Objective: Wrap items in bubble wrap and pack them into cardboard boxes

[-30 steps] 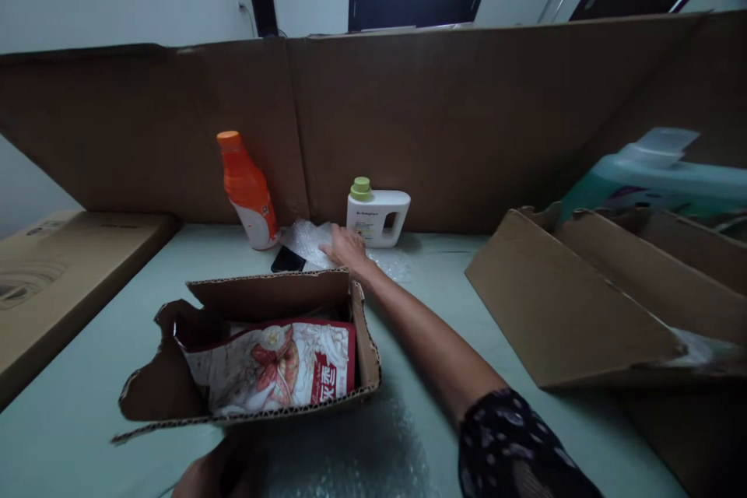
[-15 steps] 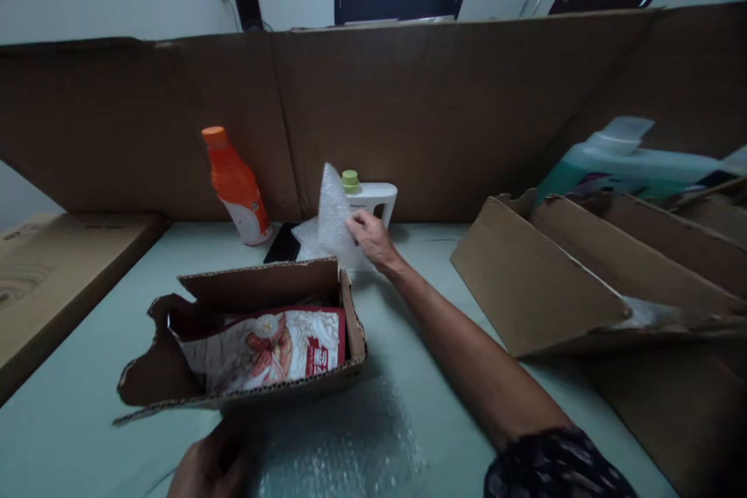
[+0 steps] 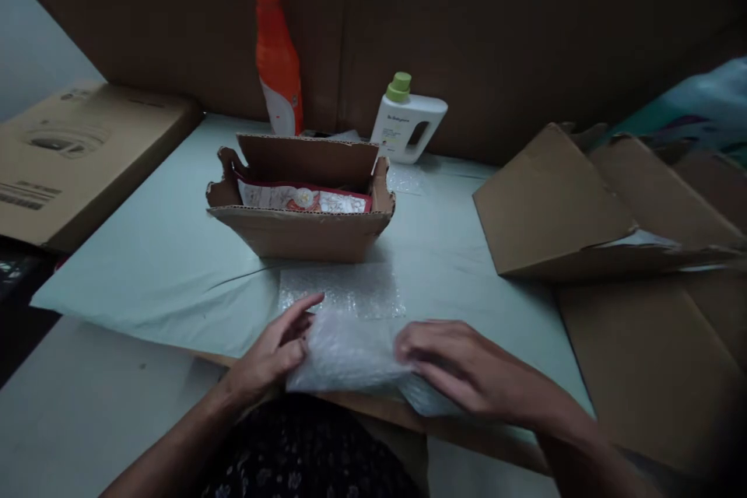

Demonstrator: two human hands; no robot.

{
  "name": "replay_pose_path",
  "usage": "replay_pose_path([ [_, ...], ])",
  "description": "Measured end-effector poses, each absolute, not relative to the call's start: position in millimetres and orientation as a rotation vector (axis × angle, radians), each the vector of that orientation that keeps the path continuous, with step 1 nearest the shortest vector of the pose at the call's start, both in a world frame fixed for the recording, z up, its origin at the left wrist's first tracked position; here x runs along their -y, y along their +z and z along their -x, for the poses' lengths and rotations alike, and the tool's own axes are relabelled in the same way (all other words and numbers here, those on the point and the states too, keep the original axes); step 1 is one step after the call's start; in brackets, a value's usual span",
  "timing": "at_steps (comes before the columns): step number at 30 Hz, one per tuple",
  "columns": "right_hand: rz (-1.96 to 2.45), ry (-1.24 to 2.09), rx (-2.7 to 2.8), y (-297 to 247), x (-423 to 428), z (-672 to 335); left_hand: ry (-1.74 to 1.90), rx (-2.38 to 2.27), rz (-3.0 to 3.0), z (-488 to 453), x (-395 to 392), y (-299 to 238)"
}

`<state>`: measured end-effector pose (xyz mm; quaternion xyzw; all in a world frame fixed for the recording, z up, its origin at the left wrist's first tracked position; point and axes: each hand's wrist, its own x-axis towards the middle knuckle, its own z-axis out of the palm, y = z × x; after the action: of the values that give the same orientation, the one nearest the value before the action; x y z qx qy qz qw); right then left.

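Near the table's front edge, my right hand (image 3: 447,358) pinches a sheet of bubble wrap (image 3: 350,350) at its right side. At the sheet's left edge is my left hand (image 3: 280,346), its fingers apart; whether it touches the sheet is unclear. Another piece of bubble wrap (image 3: 373,288) lies flat on the table just beyond. Behind that stands an open cardboard box (image 3: 309,237) holding a red and white printed packet (image 3: 341,202), partly hidden by the front wall.
An orange bottle (image 3: 277,54) and a white jug with a green cap (image 3: 402,124) stand at the back by a cardboard wall (image 3: 496,39). Open cardboard boxes (image 3: 537,210) are on the right, with a teal container (image 3: 694,113) behind. A flat carton (image 3: 87,156) lies at left.
My right hand has brought the bubble wrap from beside the white jug to the front edge. My left hand has come up to its left side. The view has tilted down.
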<state>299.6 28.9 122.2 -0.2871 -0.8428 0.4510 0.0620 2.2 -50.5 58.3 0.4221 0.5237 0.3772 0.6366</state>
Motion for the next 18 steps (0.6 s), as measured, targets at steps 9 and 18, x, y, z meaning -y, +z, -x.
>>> replay_pose_path([
  [9,1.015,0.727,2.727,85,-71,-235,0.946,-1.845,-1.167,35,42,52],
  [18,1.504,0.855,2.211,39,-76,-268,0.558,-2.03,-1.528,55,-1,31],
])
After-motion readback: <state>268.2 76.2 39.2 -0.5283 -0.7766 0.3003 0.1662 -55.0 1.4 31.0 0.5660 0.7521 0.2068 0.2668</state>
